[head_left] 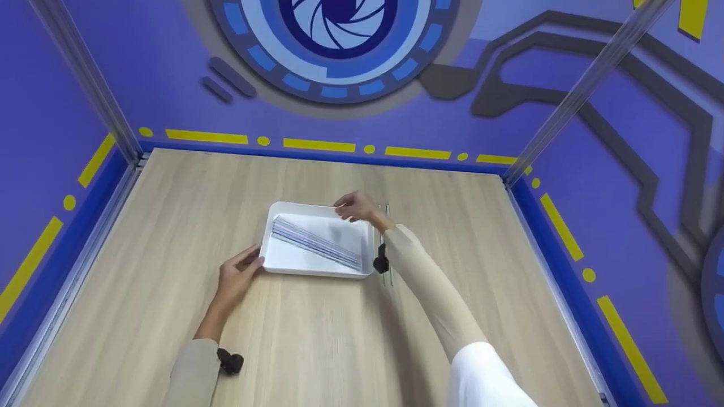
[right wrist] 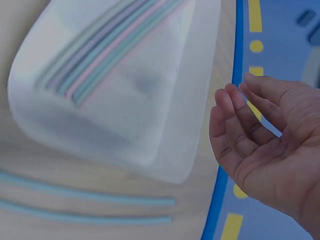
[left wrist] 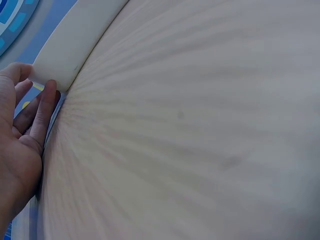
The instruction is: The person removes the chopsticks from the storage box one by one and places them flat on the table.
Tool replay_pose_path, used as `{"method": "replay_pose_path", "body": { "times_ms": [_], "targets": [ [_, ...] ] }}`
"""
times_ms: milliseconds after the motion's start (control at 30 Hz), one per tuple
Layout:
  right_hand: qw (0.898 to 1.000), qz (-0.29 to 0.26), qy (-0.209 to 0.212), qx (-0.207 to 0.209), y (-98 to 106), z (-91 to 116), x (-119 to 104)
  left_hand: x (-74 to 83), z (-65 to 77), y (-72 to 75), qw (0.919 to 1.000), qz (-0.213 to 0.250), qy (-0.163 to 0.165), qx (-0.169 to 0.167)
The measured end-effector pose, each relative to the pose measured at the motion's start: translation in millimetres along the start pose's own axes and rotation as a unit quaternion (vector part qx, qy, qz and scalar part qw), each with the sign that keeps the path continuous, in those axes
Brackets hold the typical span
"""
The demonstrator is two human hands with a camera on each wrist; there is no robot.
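White-and-beige right sleeve leads to empty, loosely curled right hand over shallow white rectangular tray of thin pastel sticks between hands, straight-fingered left hand touching tray's corner, likely steadying it.

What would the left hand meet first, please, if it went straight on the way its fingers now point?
Probably the white tray: the left hand seems to be touching the tray's left end.

Head view overlooks the tray, wrist views closer
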State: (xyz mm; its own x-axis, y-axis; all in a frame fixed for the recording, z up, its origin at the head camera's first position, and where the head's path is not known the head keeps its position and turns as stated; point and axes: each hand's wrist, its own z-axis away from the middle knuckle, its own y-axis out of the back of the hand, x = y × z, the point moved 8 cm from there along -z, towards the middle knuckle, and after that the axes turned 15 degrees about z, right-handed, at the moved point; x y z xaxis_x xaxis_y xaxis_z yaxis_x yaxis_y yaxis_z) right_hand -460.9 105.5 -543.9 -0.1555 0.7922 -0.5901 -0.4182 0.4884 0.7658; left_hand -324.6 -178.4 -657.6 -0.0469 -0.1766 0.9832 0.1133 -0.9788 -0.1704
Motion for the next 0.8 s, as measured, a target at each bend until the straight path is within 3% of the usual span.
{"method": "replay_pose_path", "body": {
  "times_ms": [133,233,333,467,667,700,800],
  "targets": [
    [0.999,0.027,0.023,-0.027,-29.6,-9.1,-17.7,-2.7,1.8,0.5,1.0,0.004,0.009,0.001],
    [0.995,0.081,0.051,-0.035,-49.3,-14.6,-29.3,-3.6,2.7,-0.1,0.9999,0.004,0.011,-0.002],
    [0.986,0.14,0.084,-0.014,-62.9,-20.1,-41.6,-1.5,2.3,0.5,1.0,-0.003,0.003,0.001],
    [0.979,0.164,0.12,0.031,-76.7,-26.9,-55.0,0.9,0.7,1.6,0.9998,-0.02,-0.004,0.008],
    [0.977,0.176,0.106,0.059,-95.3,-36.7,-55.3,1.1,-0.9,0.6,0.9992,-0.037,-0.006,0.016],
    [0.974,0.181,0.111,0.071,-103.7,-48.6,-45.0,0.8,-0.8,0.7,0.9991,-0.039,-0.006,0.017],
    [0.97,0.209,0.099,0.077,-109.1,-50.3,-44.2,-0.5,0.2,2.3,0.999,-0.039,-0.009,0.02]
  ]
}}
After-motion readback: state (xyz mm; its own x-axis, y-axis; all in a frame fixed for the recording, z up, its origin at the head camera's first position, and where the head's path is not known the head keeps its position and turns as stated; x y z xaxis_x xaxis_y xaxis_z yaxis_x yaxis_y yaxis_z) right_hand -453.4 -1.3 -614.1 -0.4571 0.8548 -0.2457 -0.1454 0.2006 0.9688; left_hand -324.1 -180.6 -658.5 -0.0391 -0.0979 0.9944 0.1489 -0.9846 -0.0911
